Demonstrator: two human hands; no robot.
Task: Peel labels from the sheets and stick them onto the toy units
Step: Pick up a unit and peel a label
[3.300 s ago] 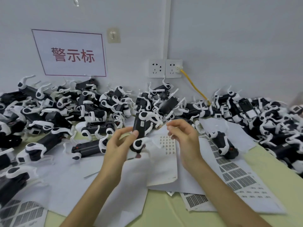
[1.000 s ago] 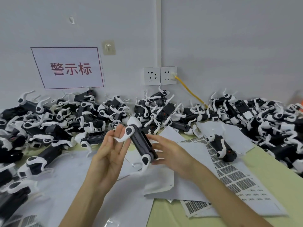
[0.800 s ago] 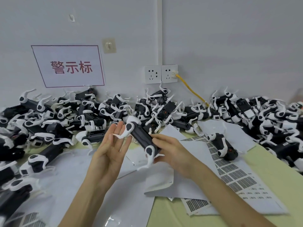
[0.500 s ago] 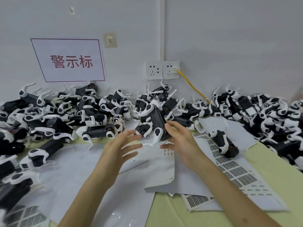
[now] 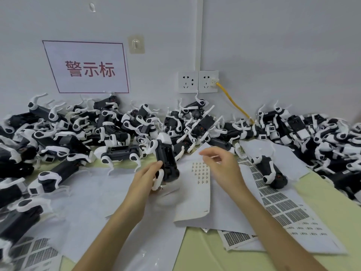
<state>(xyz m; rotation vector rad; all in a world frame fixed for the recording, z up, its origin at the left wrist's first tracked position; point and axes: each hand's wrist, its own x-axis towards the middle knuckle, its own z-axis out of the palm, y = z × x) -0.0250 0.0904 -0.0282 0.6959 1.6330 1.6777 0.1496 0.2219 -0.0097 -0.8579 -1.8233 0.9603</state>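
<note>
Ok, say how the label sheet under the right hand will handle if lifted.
Probably floppy: the label sheet is thin paper, its near edge curling off the pile. Likely light, and apt to slide, lying loose on other sheets.

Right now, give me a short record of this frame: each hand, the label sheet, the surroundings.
Left hand: grips a toy unit
Right hand: above the label sheet, fingers curled; whether they pinch a label is unclear
Behind: pile of toy units along the wall
</note>
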